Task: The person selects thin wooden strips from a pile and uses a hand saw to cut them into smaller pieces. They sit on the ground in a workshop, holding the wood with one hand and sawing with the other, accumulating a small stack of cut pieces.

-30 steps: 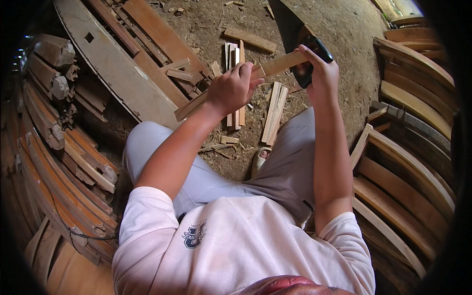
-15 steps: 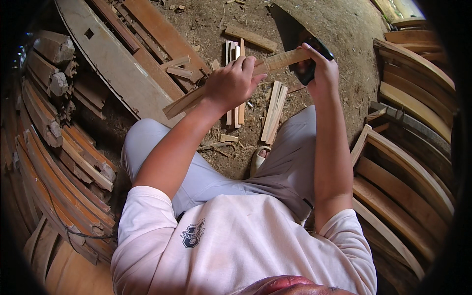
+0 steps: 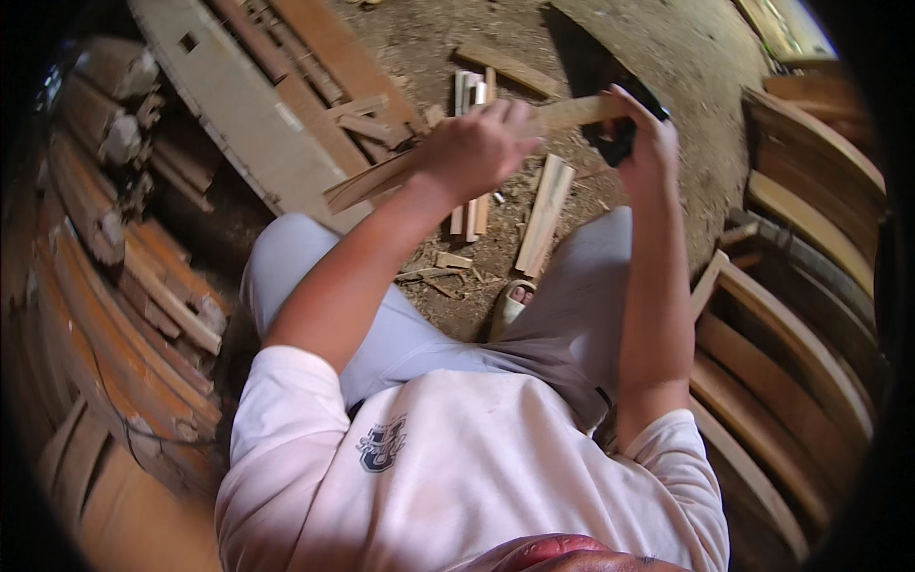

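Observation:
My left hand [image 3: 477, 148] is closed round the middle of a long, thin wooden strip [image 3: 572, 112], its fingers slightly blurred. The strip runs slantwise from over my left knee up to my right hand. My right hand [image 3: 653, 138] grips the black handle of a handsaw, whose dark, wide blade [image 3: 583, 48] points away and to the left. The strip's far end meets the fingers of that hand and crosses in front of the saw. Below the strip, several narrow wood strips [image 3: 546, 214] lie on the ground between my knees.
Long boards [image 3: 257, 105] lie at the far left. Stacked timber pieces [image 3: 86, 315] line the left side, with a thin cord across them. Wooden frames and curved-looking boards [image 3: 772, 400] stand along the right. Wood scraps litter the dirt floor [image 3: 686, 57].
The whole view has shifted a little, so the scene sits slightly further right. My left hand has slid somewhat along the strip toward my right hand. The saw stays in my right hand.

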Demonstrator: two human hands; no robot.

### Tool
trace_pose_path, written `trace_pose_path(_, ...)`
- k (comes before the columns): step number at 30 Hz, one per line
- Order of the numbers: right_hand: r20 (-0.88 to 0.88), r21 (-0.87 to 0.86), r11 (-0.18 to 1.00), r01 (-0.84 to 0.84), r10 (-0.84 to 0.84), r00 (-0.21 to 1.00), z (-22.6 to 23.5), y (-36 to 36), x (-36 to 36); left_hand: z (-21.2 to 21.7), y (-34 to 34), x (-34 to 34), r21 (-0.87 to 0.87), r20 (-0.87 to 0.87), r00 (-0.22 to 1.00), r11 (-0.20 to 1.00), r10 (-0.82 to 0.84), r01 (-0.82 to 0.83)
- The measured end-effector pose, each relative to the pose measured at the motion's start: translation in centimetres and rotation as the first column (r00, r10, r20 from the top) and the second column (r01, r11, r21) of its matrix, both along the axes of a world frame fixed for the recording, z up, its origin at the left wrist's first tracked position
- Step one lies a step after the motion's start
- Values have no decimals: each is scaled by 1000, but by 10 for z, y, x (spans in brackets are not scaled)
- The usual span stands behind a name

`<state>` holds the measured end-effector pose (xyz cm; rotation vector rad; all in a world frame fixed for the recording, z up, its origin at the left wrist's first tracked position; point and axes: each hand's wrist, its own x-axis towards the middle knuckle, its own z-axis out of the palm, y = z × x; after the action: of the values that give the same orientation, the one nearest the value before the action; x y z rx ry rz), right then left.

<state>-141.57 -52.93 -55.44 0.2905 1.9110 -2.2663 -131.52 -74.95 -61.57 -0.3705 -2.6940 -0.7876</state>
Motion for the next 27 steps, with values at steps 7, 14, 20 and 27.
trace_pose_path(7,73,-145,988,-47,58,996,-19,41,-12,21,11,-7,-275,-237,971,960,-11,-57)
trace_pose_path(14,80,-184,978,-99,115,990,-21,55,-18,49,21,12,-289,-279,957,944,74,-157)
trace_pose_path(20,46,-211,960,-185,199,979,-13,61,-18,55,29,18,-286,-338,936,937,96,-199)
trace_pose_path(27,41,-119,984,-129,135,990,-4,42,-6,53,32,19,-261,-288,954,952,81,-159)
